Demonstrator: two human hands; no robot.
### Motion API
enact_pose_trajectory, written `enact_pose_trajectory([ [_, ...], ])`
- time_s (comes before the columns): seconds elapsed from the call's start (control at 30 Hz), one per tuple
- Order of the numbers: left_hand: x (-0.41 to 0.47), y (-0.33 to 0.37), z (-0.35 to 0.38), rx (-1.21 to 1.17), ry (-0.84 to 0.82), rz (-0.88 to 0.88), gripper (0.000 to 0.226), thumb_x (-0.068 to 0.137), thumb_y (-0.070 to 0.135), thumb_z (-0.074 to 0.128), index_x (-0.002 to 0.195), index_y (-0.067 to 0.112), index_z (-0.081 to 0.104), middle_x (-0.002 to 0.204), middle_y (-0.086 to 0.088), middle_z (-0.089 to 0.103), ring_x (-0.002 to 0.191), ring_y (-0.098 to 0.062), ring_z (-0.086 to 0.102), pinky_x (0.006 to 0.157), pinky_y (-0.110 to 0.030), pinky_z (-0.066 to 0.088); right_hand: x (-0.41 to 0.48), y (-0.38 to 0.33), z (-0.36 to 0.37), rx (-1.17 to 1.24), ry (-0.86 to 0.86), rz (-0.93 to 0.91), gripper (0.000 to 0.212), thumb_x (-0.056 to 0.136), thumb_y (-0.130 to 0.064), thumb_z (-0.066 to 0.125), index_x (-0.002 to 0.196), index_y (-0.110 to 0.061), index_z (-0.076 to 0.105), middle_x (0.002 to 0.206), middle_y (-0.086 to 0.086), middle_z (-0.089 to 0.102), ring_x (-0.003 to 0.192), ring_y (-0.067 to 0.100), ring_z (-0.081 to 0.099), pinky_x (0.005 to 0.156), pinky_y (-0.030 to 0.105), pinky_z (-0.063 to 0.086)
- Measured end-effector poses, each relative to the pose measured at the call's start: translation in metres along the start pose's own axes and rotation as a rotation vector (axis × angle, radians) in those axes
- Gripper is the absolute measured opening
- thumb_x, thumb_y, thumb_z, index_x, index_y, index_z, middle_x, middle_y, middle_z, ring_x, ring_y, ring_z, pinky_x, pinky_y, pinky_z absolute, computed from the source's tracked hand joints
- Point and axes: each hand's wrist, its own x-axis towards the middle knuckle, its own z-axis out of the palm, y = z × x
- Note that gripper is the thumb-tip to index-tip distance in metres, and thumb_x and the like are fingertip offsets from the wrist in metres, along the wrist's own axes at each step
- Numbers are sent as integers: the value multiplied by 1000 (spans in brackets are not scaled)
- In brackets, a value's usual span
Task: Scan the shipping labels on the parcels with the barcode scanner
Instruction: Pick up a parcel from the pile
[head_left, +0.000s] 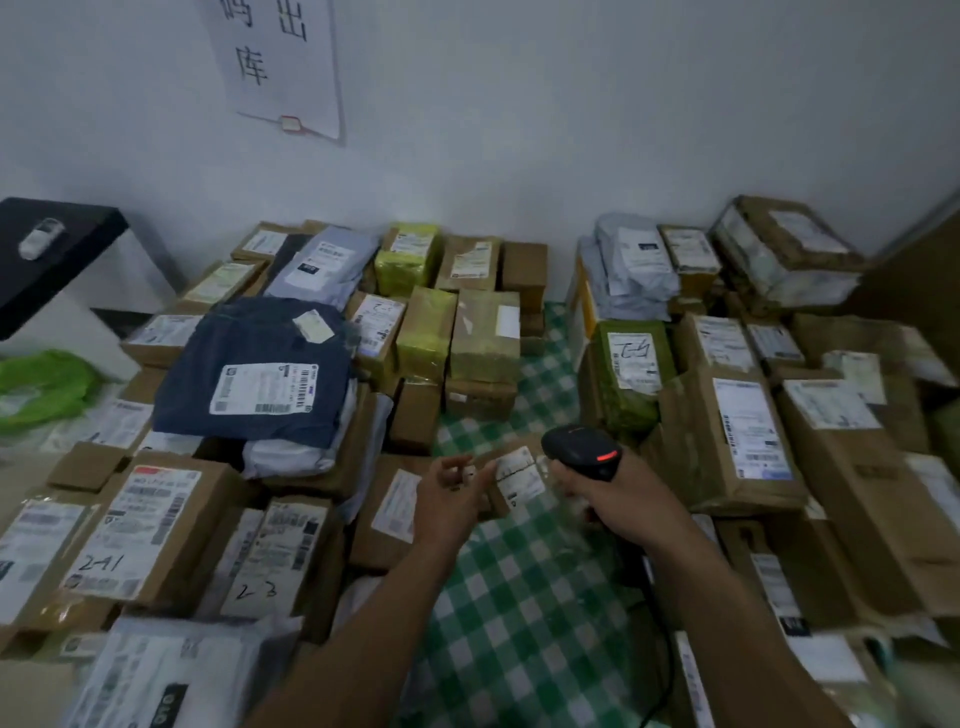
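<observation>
My right hand (618, 499) grips a black barcode scanner (582, 451) with a red light on its head, held just right of a small brown parcel (511, 480). The parcel's white shipping label (519, 475) faces up and toward the scanner. My left hand (449, 491) is at the parcel's left edge with its fingers loosely curled near it; whether it grips the parcel cannot be told. Many more labelled parcels lie all around, in cardboard, grey and dark blue bags and green wrap.
A green-and-white checked cloth (524, 597) shows in the gap between two masses of parcels. A dark blue bag (260, 364) tops the left stack. A black shelf (52, 244) stands far left, a white wall with a paper sign (275, 62) behind. The scanner's cable (660, 691) hangs below.
</observation>
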Motion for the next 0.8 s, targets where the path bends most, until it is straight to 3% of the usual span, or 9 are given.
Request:
enact_pose_trajectory([
  [0.03, 3, -3, 13, -1, -27, -45, 40, 80, 39, 88, 108, 23, 64, 107, -2, 72, 98, -16, 70, 79, -30, 58, 2, 5, -9, 6, 20, 9, 38, 87, -42, 82, 121, -33, 69, 94, -5, 78, 79, 15, 73, 72, 37, 61],
  [0.1, 10, -7, 37, 12, -78, -120, 42, 80, 36, 88, 109, 19, 63, 107, -3, 72, 99, -17, 71, 87, -34, 58, 3, 11, -25, 7, 61, 13, 37, 88, -40, 82, 122, -32, 69, 95, -7, 78, 77, 8, 72, 62, 24, 58],
  [0.2, 19, -20, 73, 47, -157, -187, 37, 84, 24, 86, 112, 16, 63, 106, -3, 74, 94, -17, 74, 81, -33, 61, 9, 20, -45, 15, 111, 37, 33, 88, -36, 82, 119, -28, 73, 80, -14, 74, 65, -3, 67, 57, 16, 50],
  [0.33, 21, -35, 116, -8, -282, -255, 27, 92, 17, 75, 119, 20, 69, 104, -3, 77, 93, -19, 76, 89, -36, 61, 18, 30, -64, -6, 116, 93, 16, 88, -41, 80, 101, -32, 75, 79, 0, 77, 67, 11, 69, 75, 38, 58],
  [0.4, 22, -39, 130, 2, -284, -273, 31, 89, 25, 76, 119, 19, 73, 106, -5, 78, 92, -20, 77, 84, -37, 63, 19, 29, -68, -11, 113, 91, 12, 90, -39, 78, 97, -30, 74, 80, 7, 77, 63, 14, 69, 71, 36, 58],
  [0.5, 30, -51, 142, 79, -262, -282, 54, 76, 41, 79, 125, 21, 70, 110, -4, 77, 94, -20, 75, 88, -42, 62, 24, 31, -72, -28, 135, 84, 15, 90, -41, 78, 102, -34, 73, 86, 0, 78, 66, 15, 72, 71, 35, 60],
  [0.63, 30, -48, 143, 208, -261, -232, 38, 84, 45, 82, 113, 22, 73, 106, 0, 77, 89, -11, 72, 67, -17, 55, 29, 34, -72, -35, 125, 89, 17, 90, -43, 78, 103, -34, 72, 85, 2, 78, 68, 16, 73, 76, 43, 62],
  [0.7, 27, -43, 137, 218, -331, -234, 26, 89, 44, 77, 105, 23, 76, 97, 4, 76, 87, -7, 70, 67, -13, 52, 28, 32, -67, -33, 114, 78, 19, 91, -41, 78, 106, -33, 71, 85, 0, 78, 64, 12, 71, 70, 37, 60],
  [0.8, 28, -36, 107, 202, -373, -227, 30, 95, 45, 70, 113, 21, 76, 113, 1, 75, 98, -11, 70, 84, -23, 55, 27, 26, -52, -10, 60, 68, 30, 92, -38, 77, 119, -34, 65, 98, -3, 76, 71, 8, 70, 61, 22, 54],
])
